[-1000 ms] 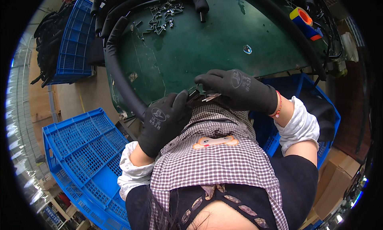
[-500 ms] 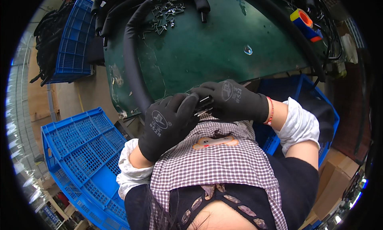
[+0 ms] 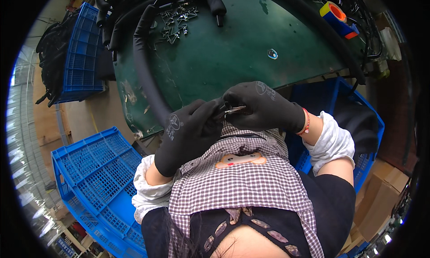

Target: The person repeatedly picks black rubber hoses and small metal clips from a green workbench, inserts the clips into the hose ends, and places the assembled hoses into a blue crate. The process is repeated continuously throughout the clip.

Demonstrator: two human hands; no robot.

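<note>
Your left hand (image 3: pixel 190 133) is curled, can't tell its hold; right hand (image 3: pixel 262 109) closed on small metal tool (image 3: pixel 234 110); black padded tube (image 3: pixel 149 81), metal clips (image 3: pixel 184 30) toward 11 o'clock

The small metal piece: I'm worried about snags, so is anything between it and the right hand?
Nothing visible: the metal piece sits in the grip of the right hand. The left hand is close on its other side, and the padded tube passes behind that hand and out of sight.
</note>
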